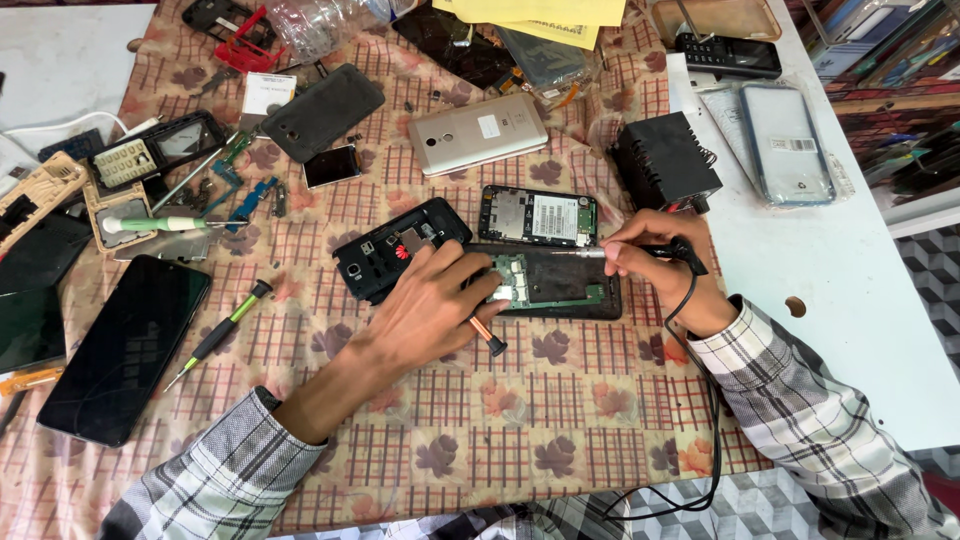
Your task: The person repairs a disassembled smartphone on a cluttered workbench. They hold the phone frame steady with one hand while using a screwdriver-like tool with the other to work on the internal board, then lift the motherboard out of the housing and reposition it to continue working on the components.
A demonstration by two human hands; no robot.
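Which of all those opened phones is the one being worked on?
The opened phone under both hands, green board showing; left hand steadies it, right hand holds a corded tool to it.

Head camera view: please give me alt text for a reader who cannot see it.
A person's left hand presses on an opened phone with its circuit board bare, on a patterned cloth. The right hand holds a corded soldering iron, its tip at the board. Phones, back covers and a green-handled screwdriver lie around.
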